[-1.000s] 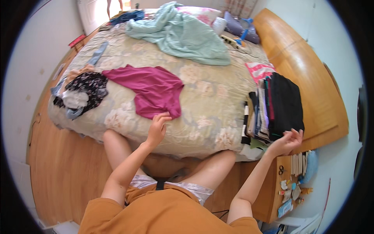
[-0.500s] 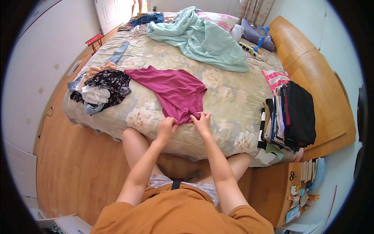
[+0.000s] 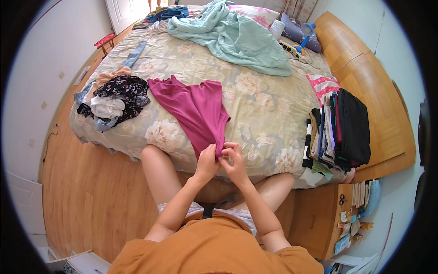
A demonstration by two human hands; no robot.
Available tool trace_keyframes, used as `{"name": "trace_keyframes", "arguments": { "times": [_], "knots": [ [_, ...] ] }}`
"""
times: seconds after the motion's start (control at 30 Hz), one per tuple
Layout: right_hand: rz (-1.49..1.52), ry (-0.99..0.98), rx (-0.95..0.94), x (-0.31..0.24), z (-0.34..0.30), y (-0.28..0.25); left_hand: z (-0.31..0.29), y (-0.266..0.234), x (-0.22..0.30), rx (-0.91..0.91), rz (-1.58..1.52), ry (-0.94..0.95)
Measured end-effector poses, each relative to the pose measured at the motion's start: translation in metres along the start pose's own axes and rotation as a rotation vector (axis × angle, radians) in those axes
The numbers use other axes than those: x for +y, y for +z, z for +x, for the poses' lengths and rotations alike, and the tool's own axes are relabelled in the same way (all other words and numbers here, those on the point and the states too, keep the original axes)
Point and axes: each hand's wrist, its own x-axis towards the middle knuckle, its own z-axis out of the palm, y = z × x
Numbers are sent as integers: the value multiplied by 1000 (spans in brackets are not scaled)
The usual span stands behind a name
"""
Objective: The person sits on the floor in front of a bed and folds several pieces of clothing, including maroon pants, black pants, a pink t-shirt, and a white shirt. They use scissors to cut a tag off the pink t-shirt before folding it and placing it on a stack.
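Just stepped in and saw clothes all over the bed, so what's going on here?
A person sits at the edge of the bed, and both the left hand and the right hand pinch the near end of a magenta garment that lies spread on the floral cover. An unsorted heap of clothes sits to the left, a stack of folded clothes at the right edge, and a crumpled pale green blanket lies further back.

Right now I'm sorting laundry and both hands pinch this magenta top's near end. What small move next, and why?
Probably draw the hands apart. The left hand and right hand pinch the magenta top at one bunched point, while the rest lies flat on the bed.
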Motion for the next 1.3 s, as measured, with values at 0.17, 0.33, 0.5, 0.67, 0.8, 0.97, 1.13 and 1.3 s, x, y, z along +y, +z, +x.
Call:
{"name": "trace_keyframes", "arguments": {
  "times": [0.17, 0.33, 0.5, 0.67, 0.8, 0.97, 1.13, 1.3],
  "knots": [
    [-47, 93, 176, 28, -2, -20, 2, -35, 44, 24, -461, -252],
    [-152, 189, 158, 85, 9, -11, 4, -85, 90, -58, -551, -233],
    [-369, -60, 193, 71, 39, -1, -10, -118, 117, -73, -651, 42],
    [-398, -199, 207, 71, 35, -19, -23, -152, 107, 74, -979, 145],
    [41, -92, 606, -12, 13, -93, -2, -242, 56, -29, -992, 642],
    [620, -375, 408, -101, -13, -184, 44, -314, 90, -108, -1159, 769],
    [687, 111, 581, -134, 15, -206, 186, -268, 88, 407, -39, -165],
    [782, 429, 279, -32, 116, -254, 326, -181, -12, -87, -1158, -368]
  ]
}}
